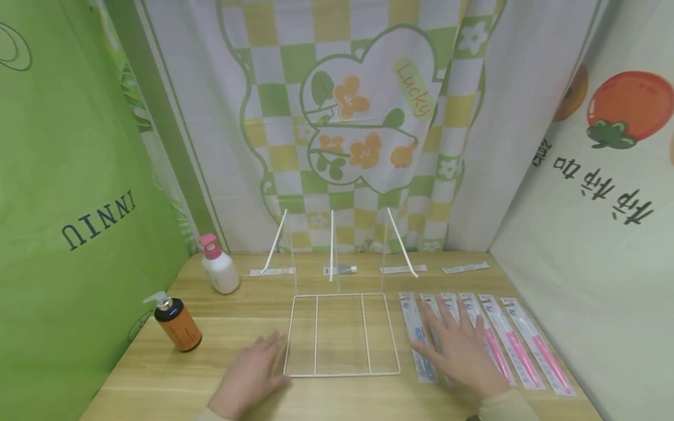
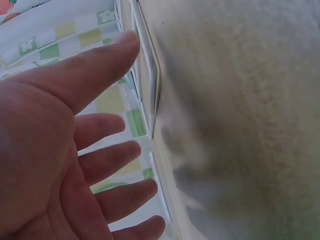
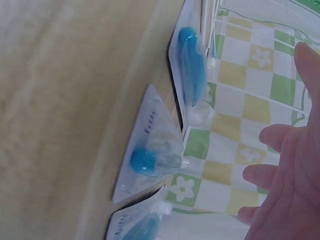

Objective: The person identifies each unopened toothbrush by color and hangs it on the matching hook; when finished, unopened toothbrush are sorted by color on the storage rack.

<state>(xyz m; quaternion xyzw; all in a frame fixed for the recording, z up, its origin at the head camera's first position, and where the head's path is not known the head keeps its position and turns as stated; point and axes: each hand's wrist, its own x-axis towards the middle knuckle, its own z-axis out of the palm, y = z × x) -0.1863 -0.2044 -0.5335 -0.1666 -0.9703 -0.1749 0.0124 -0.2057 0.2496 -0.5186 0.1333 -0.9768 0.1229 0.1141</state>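
Observation:
My left hand (image 1: pixel 253 374) lies flat on the wooden table, fingers straight, just left of the front left corner of a white wire-framed clear rack (image 1: pixel 342 333). In the left wrist view its spread fingers (image 2: pixel 105 150) hold nothing, and the rack's white edge (image 2: pixel 150 75) runs beside them. My right hand (image 1: pixel 458 345) is spread over a row of packaged toothbrushes, covering the blue-handled packs (image 1: pixel 418 339); pink-handled packs (image 1: pixel 526 345) lie to its right. The right wrist view shows two blue packs (image 3: pixel 192 65) (image 3: pixel 150 155) on the table below the open fingers (image 3: pixel 280 185). I cannot tell whether the fingers touch them.
An orange pump bottle (image 1: pixel 179 324) and a white bottle with a pink pump (image 1: pixel 218 269) stand at the left. Small flat packets (image 1: pixel 272 271) (image 1: pixel 466 268) and a tube (image 1: pixel 339 269) lie along the back edge. Cloth curtains close in three sides.

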